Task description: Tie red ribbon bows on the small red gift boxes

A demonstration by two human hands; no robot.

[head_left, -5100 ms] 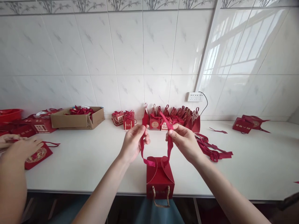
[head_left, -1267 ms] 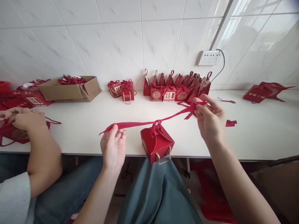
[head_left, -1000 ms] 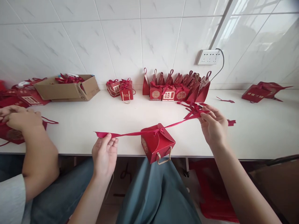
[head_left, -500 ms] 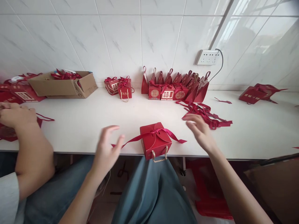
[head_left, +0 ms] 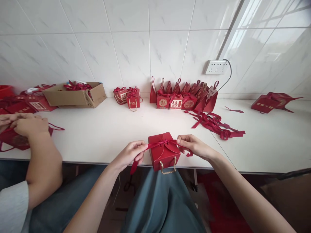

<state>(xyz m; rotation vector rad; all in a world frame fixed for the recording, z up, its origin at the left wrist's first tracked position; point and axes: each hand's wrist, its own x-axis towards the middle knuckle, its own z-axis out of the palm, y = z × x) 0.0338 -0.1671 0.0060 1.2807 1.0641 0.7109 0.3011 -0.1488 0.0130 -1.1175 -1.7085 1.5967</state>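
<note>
A red gift box (head_left: 157,159) with petal-shaped top flaps rests at the table's front edge, directly before me. Its twisted gold rope handle (head_left: 169,172) hangs down on the near side. Across the top runs a red ribbon (head_left: 155,144), crossed or knotted at the middle. My left hand (head_left: 132,152) pinches one end of it left of the box, and a tail dangles below the fingers. On the other side my right hand (head_left: 193,147) is closed on the opposite end. Between the two hands the ribbon is stretched nearly straight.
Loose red ribbons (head_left: 215,124) lie right of centre. Several finished-looking red boxes (head_left: 176,102) stand along the wall, near a cardboard box (head_left: 75,97). At the left, a co-worker's hands (head_left: 30,124) handle another red box. Flattened red pieces (head_left: 266,103) lie at the far right.
Both hands, open and apart from the box before, have come inward and taken hold of the two ribbon ends. The ribbon, loose earlier, is now drawn out to both sides.
</note>
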